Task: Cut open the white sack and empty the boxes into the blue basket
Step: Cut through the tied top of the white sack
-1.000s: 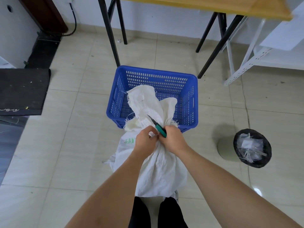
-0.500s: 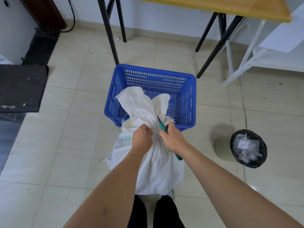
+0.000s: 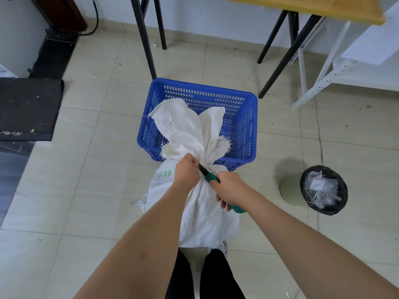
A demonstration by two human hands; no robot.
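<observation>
**Still tied: the sack's neck at the cutting stage**

Head view. Evidently the white sack (image 3: 203, 203) stands upright on the floor between the person's feet, its gathered neck bunched and its loose top flopping over the near rim of the blue basket (image 3: 248, 130). The left hand (image 3: 186, 170) is closed around the neck of the sack. The right hand (image 3: 230, 189) is clamped on the green handle of the scissors (image 3: 210, 178), whose dark blades point at the tie just beside the left hand; whether they have bitten is hidden. No boxes are visible, and the part of the basket that shows holds none. Judged from this, the opening is unfinished and all the emptying remains. A lined bin (image 3: 323, 189) stands well apart on the right.
</observation>
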